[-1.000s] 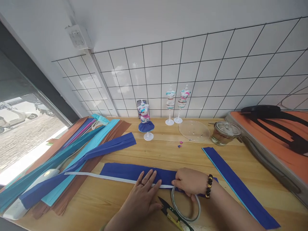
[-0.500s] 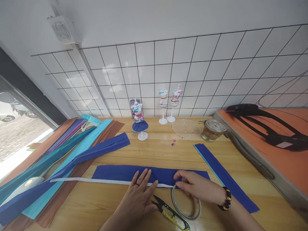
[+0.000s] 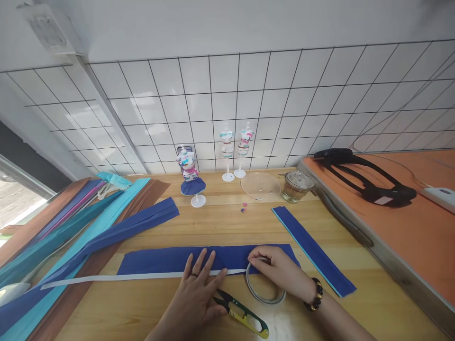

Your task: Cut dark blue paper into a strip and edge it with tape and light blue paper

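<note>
White tape (image 3: 152, 275) runs left to right along the blue strip (image 3: 229, 258)

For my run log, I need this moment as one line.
left hand: spread on blue strip and white tape | right hand: holds tape roll | snips: on table near left hand

black and gold beaded bracelet (image 3: 315, 294), right wrist (image 3: 304, 287); dark ring (image 3: 194, 274), left hand (image 3: 199, 294)
</note>
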Demonstrator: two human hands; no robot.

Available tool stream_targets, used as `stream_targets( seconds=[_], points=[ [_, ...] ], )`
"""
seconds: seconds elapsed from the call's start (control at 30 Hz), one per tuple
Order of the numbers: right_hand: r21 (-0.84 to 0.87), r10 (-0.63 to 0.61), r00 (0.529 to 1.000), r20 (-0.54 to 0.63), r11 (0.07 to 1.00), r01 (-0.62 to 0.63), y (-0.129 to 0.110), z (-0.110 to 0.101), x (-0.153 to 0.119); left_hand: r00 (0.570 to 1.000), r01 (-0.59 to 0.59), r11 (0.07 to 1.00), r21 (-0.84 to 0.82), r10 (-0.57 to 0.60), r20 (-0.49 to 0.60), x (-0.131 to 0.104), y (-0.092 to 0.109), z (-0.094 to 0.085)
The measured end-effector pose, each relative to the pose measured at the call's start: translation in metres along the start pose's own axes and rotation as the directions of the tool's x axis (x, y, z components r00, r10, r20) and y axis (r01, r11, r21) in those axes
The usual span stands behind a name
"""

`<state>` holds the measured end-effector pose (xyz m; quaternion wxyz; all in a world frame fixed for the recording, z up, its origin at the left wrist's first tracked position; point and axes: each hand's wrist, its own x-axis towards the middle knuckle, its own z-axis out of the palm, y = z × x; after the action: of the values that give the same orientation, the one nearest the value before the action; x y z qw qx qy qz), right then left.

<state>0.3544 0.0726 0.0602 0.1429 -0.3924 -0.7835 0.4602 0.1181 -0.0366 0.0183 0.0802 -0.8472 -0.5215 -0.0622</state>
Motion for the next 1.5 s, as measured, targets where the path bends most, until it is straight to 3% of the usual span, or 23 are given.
stream_targets(
  seconds=[0.3,0.67,1.13,1.5],
  points=[
    [0.080,0.028,0.999,-0.040,0.997,-0.025,0.003,0.003,-0.004,0.995,0.030,0.997,-0.074,-0.022,0.102,0.002,0.004,-0.001],
    [0.053,-0.003,0.998,-0.056,0.999,0.006,0.001,0.001,-0.005,0.980,0.124,0.982,-0.141,-0.098,0.174,0.010,0.012,-0.007],
    [-0.034,-0.018,1.000,-0.012,0.999,0.017,0.002,-0.006,-0.007,0.981,0.117,0.984,-0.133,-0.093,0.170,0.013,0.014,-0.006],
    [-0.075,-0.022,1.000,0.013,0.997,0.023,0.013,-0.006,-0.006,0.979,0.061,0.939,-0.339,0.010,0.205,0.031,0.031,-0.008]
  ],
)
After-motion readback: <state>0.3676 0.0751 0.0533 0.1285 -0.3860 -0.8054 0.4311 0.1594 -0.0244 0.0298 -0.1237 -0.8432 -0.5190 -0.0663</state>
